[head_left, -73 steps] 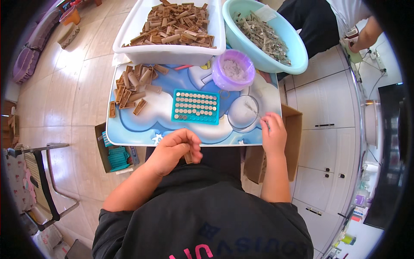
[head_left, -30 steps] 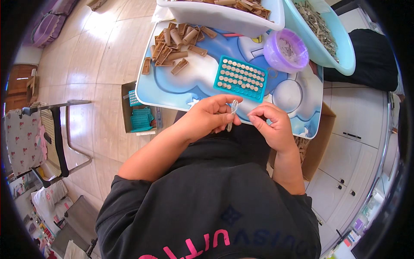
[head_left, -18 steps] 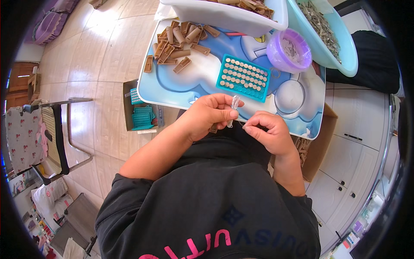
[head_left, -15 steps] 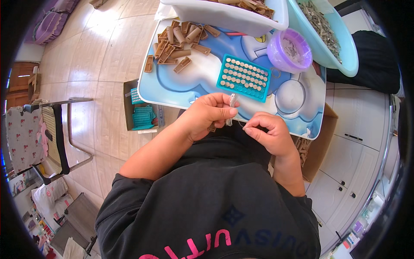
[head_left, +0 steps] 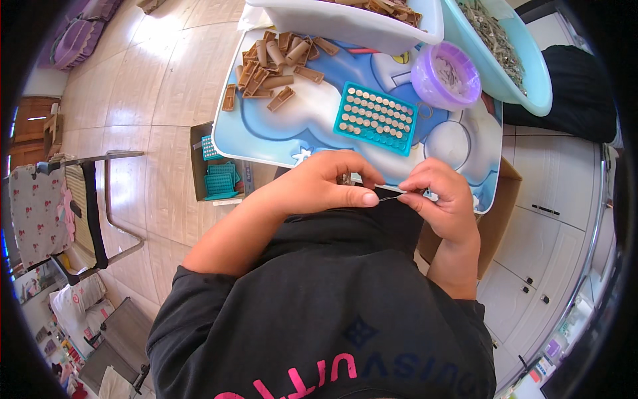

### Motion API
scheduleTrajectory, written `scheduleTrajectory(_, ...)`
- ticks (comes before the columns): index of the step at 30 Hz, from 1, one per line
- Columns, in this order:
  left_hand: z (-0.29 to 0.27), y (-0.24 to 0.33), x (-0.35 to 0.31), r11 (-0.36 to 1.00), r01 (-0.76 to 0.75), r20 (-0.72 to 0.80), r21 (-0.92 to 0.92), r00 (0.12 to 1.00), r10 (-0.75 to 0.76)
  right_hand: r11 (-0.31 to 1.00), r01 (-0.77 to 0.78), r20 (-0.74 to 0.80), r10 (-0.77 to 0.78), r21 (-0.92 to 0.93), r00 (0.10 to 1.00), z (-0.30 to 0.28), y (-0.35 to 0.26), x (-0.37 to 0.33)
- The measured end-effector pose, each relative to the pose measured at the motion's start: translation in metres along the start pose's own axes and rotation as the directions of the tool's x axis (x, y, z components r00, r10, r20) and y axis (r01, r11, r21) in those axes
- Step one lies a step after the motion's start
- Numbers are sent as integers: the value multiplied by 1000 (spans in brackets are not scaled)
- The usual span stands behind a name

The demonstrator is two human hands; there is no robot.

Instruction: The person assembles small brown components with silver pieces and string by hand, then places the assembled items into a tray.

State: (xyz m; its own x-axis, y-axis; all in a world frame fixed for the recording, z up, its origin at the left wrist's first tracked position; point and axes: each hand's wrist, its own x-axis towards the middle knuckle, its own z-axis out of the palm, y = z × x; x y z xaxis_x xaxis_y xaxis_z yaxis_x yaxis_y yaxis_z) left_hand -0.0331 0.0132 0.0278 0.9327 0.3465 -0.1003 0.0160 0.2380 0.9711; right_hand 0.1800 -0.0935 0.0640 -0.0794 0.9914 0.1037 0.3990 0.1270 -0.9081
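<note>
Just over the table's near edge, my left hand [head_left: 329, 183] and my right hand [head_left: 438, 193] face each other. A thin silvery wire [head_left: 388, 197] spans the small gap between their fingertips. My left thumb and forefinger close on one end, while the curled fingers behind keep a small silvery bundle [head_left: 343, 178], mostly hidden. My right thumb and fingers pinch the other end. Beyond them lies a teal tray [head_left: 379, 141] with rows of round silver cells; part of its nearest row holds none. Brown plastic casings [head_left: 282, 98] are heaped at the table's far left.
Along the far side stand a white bin [head_left: 372, 33] of brown casings, a purple tub [head_left: 425, 76] of small pale pieces and a light blue basin [head_left: 541, 100] full of metal bits. A box [head_left: 199, 174] with teal trays sits on the floor left, a cardboard box [head_left: 502, 199] right.
My hands have come together, the left turning palm-down over the silvery bundle that showed before. My right hand has moved slightly right and up, and a wire is stretched between the fingertips.
</note>
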Motion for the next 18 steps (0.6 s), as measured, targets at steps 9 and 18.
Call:
scheduleTrajectory(9,5,4,9,808,-14,-83,588,994,78,987,58,-11,-61,-151,998,7,-4,4)
scheduleTrajectory(18,0,7,6,638,117,-369,761,887,278,973,114,-1,-117,-199,993,10,-11,7)
